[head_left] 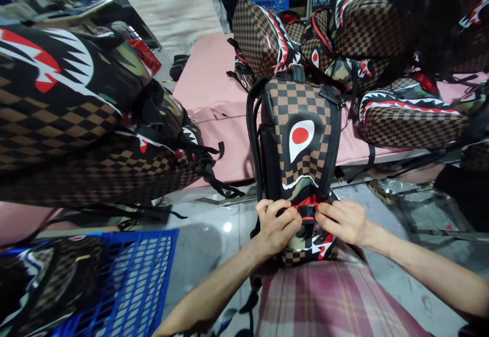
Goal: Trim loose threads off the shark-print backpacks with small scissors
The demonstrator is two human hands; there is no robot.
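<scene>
Left of the backpack (300, 161), room opens above jutting black straps (209, 170)

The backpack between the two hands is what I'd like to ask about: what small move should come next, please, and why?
Perhaps gently pull the front of the backpack a little wider at the red lining, since the left hand and right hand grip it on either side there, and only a small patch of lining shows between them.
</scene>
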